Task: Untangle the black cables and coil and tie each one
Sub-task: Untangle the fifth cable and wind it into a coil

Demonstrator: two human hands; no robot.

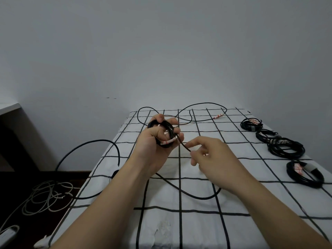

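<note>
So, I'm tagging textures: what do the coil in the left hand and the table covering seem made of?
Coil: probably rubber or plastic jacket, smooth black, faint sheen, bends in loops. Table covering: looks like woven cloth, matte white with black grid, wrinkled, draping over the edge.

A single wide-angle camera worn on the person's head gives the only view, looking forward and down from just behind and above the left hand [154,142] and right hand [213,159]. Both forearms rise from the bottom edge, so the hands sit close, near mid-frame. Beyond them the checked sheet [197,221] recedes to a grey wall [161,51] filling the upper half, and the floor [79,177] shows left of the left hand.
</note>
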